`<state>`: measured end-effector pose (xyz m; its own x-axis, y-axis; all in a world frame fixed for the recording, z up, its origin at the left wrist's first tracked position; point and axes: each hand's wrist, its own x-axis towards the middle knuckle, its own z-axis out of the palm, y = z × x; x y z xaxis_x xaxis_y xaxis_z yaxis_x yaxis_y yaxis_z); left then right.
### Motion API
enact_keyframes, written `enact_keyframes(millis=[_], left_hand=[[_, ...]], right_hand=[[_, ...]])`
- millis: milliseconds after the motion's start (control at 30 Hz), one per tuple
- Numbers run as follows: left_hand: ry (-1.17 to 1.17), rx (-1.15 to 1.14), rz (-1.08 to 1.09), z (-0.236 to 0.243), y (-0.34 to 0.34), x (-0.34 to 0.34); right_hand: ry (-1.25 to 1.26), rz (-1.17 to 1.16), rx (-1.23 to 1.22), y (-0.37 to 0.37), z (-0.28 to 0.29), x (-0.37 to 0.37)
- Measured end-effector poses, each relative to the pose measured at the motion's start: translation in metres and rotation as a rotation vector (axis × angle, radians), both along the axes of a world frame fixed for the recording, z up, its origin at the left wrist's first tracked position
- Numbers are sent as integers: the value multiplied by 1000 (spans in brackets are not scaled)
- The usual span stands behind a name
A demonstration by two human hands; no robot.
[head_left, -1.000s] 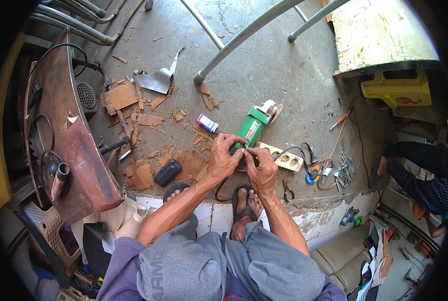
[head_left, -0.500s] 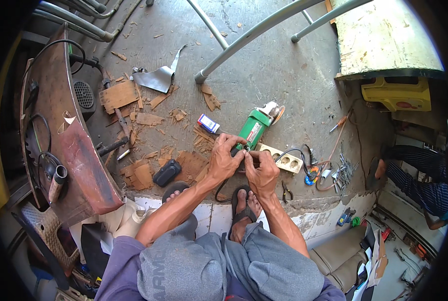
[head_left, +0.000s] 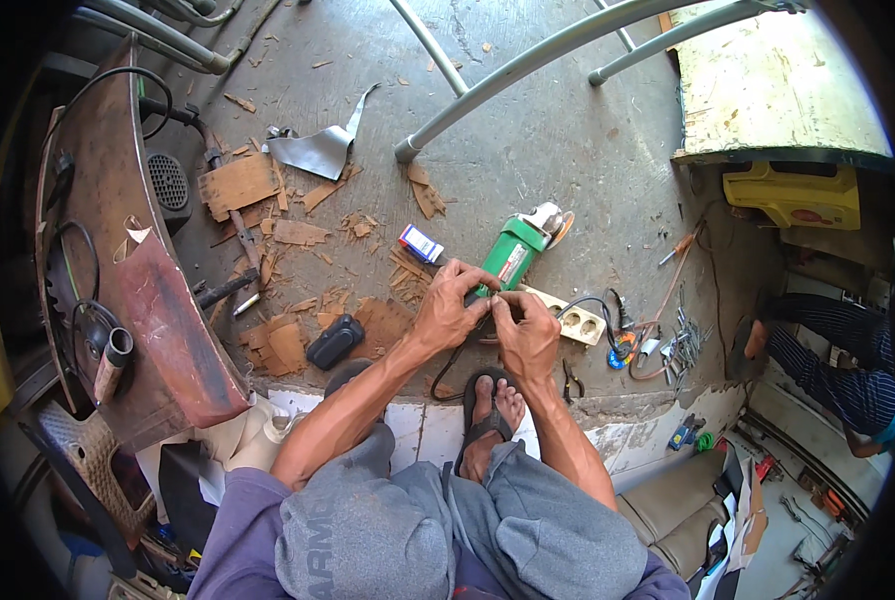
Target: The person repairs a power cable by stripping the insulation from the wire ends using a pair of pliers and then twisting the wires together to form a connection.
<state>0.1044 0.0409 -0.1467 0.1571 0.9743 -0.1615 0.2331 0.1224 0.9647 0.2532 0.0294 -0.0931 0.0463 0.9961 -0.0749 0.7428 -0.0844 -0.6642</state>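
Just behind the green angle grinder (head_left: 512,258), my left hand (head_left: 449,308) and my right hand (head_left: 527,335) meet, thumbs and fingertips pinched together. Whatever sits between the fingertips is tiny and mostly covered, so I cannot make it out. The grinder lies on the concrete floor, its disc end pointing away to the right and its rear end partly behind my hands. A cream power strip (head_left: 579,324) with round sockets lies beside my right hand. Beyond my left hand is a small blue and white box (head_left: 421,245).
Torn brown wood scraps (head_left: 239,186) and a black case (head_left: 335,342) lie at left. Pliers (head_left: 569,380), a screwdriver (head_left: 678,247) and loose metal pieces (head_left: 687,345) are at right. Grey metal legs (head_left: 527,75) cross the far side. Another person's striped leg (head_left: 827,335) shows at right.
Both hands stay pinched together behind the grinder, with only slight finger shifts. The whole view has moved a little.
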Motion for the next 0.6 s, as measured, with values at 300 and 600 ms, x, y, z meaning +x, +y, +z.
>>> enact_keyframes(millis=[300,600], left_hand=[[16,52,21,1,-1,1],[76,142,45,5,-3,7]], right_hand=[[60,-57,-139,7,2,4],[52,-137,-315,12,2,8]])
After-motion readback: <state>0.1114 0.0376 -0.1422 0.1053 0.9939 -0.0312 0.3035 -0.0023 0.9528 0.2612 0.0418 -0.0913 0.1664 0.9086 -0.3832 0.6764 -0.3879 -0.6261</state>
